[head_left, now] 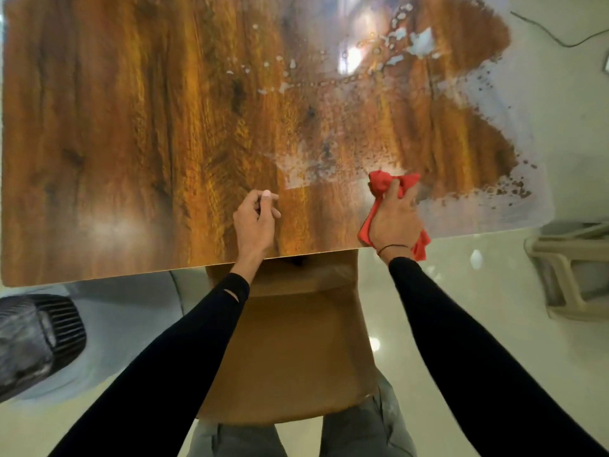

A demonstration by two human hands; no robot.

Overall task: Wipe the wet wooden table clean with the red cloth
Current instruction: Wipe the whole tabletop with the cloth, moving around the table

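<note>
The wooden table [131, 127] fills the upper part of the view, its grain brown and orange. Water drops and wet smears [389, 51] cover its right half and far right corner. My right hand [395, 219] grips the crumpled red cloth [384, 183] on the tabletop near the front edge, at the rim of the wet patch; part of the cloth hangs out under my wrist. My left hand [257, 216] rests on the table's front edge with its fingers loosely curled, holding nothing.
A brown chair seat [290, 351] stands under the table's front edge, between my arms. A dark fan-like appliance [36, 338] lies on the floor at the left. A beige plastic stool [566, 278] is at the right. A cable [560, 37] runs across the floor at top right.
</note>
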